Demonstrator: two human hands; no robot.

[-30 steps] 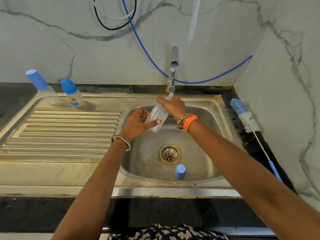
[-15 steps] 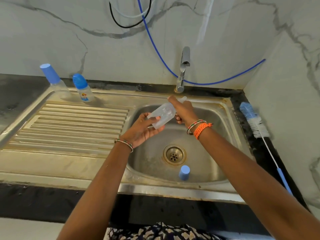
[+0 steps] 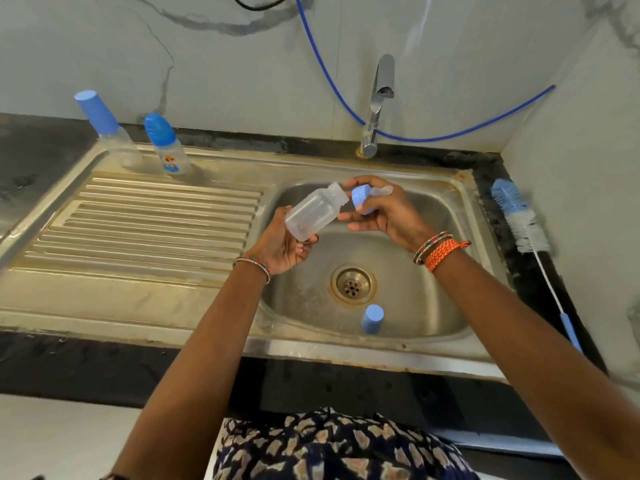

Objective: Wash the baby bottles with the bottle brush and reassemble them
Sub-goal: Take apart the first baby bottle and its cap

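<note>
Over the steel sink basin (image 3: 408, 306) my left hand (image 3: 284, 245) grips the base of a clear, open baby bottle (image 3: 313, 213), tilted with its neck up and to the right. Just off that neck, my right hand (image 3: 382, 211) holds the blue collar with its clear teat (image 3: 363, 199). A blue cap (image 3: 372, 318) stands on the basin floor near the drain (image 3: 352, 285). The bottle brush (image 3: 523, 220), blue and white bristles on a thin blue-handled wire, lies on the dark counter at the right.
Two capped baby bottles stand at the back of the ribbed drainboard (image 3: 156, 230): a clear one (image 3: 107, 129) and a smaller printed one (image 3: 166, 145). The tap (image 3: 379, 102) rises behind the basin, no water visibly running. A blue hose (image 3: 450, 133) runs along the marble wall.
The collar with the teat has come off the bottle's neck and sits in my right hand. My left hand has shifted to the bottle's base, and the bottle tilted lower to the left.
</note>
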